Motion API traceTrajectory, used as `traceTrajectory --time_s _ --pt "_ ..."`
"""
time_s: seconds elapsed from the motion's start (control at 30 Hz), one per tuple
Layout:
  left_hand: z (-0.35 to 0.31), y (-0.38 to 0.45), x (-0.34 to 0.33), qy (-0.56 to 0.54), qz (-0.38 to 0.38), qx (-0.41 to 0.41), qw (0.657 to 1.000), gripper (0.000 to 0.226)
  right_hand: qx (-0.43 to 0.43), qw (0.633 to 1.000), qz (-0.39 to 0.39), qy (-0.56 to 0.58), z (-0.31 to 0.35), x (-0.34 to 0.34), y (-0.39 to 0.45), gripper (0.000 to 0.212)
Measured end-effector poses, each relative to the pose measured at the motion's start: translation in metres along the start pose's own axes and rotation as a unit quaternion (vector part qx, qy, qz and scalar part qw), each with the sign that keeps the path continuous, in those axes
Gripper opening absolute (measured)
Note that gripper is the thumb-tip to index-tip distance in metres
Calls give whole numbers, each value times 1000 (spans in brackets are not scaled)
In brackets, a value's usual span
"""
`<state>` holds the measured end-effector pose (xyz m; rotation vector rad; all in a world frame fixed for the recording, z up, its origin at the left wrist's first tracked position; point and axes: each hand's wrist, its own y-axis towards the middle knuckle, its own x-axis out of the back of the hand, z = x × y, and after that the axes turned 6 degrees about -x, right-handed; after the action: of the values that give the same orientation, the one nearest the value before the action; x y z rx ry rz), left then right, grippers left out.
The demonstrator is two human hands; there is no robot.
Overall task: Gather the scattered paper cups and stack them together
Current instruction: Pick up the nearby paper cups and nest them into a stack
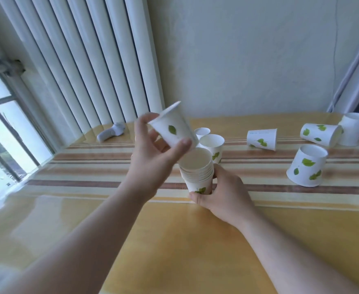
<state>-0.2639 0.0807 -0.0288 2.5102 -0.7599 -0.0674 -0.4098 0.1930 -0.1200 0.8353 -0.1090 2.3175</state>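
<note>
My right hand (221, 194) grips a stack of several white paper cups with green leaf prints (196, 169), mouth up, above the table. My left hand (153, 158) holds a single leaf-print cup (172, 126) tilted, its base just above the stack's open mouth. Two upright cups (213, 145) (202, 132) stand just behind the stack. To the right, one cup stands upside down (307, 166), two lie on their sides (262, 139) (320, 134), and one (353, 128) stands at the far right.
The yellow table (174, 240) has a striped runner (89, 166) under a glossy cover. A white handheld device (110, 132) lies at the back left by the vertical blinds (85, 60). A window (2, 128) is at the left, a wall behind.
</note>
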Motion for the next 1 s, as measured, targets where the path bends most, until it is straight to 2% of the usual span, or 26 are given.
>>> traceTrajectory --time_s 0.07,0.17,0.27,0.43,0.5,0.57,0.63,0.7,0.77,0.87,0.93,1.0 --pt "5 -4 -10 69 50 2 996 69 -4 1000 -1 7 -1 2 0 60" --pt "16 -12 -15 130 70 28 989 73 -14 999 15 24 0 3 0 61" --pt "23 -15 -13 106 70 37 991 80 -20 999 21 31 0 3 1 60" --pt "29 -15 1 45 86 36 995 77 -27 999 23 31 -2 4 3 55" --pt "32 -14 10 52 69 33 996 81 -27 999 25 31 -3 4 3 51" --pt "42 -7 20 86 12 44 995 72 -31 999 27 35 -4 3 4 50" --pt "56 6 29 156 -70 82 982 54 -38 998 29 40 -5 3 5 50" --pt "69 22 39 237 -110 134 956 54 -38 998 29 40 -5 2 5 49" --pt "84 39 49 299 -92 200 929 72 -39 998 32 41 -5 2 6 48" --pt "105 57 59 344 -27 276 897 95 -40 998 34 39 -5 1 8 48" --pt "120 60 61 385 -12 279 880 95 -39 998 35 41 -5 1 9 48" --pt "128 58 60 417 -29 238 877 84 -35 998 36 38 -5 1 10 47"
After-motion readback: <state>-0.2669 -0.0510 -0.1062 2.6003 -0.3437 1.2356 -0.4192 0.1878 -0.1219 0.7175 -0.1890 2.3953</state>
